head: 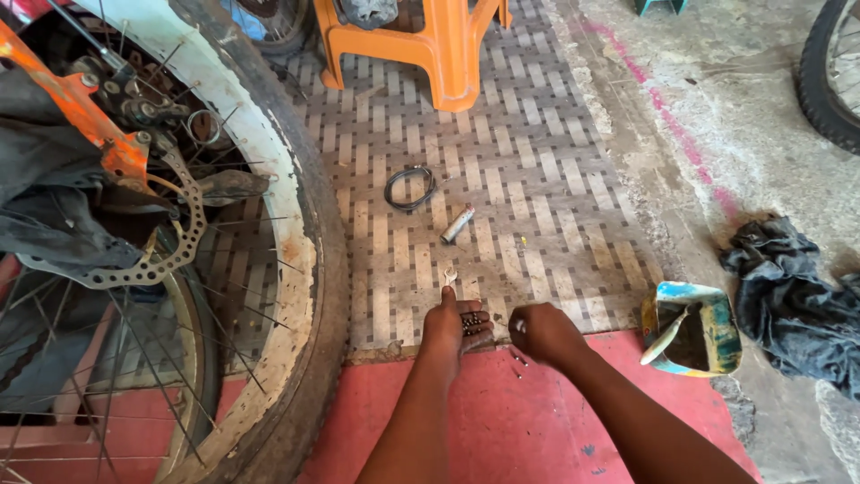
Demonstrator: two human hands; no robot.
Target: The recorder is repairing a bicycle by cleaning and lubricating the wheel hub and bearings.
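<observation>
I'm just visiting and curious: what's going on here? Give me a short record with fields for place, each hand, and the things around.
Place: woven floor mat meeting a red floor
Left hand: palm up, cupping small dark bearing balls
Right hand: fingers pinched beside the left palm; grip unclear
Near hands: small spanner, a few loose bits on the red floor
On mat: small metal cylinder, coiled black cable
Left side: bicycle wheel with brake disc
Right side: cut plastic container, dark rag
Top: orange plastic stool
</observation>
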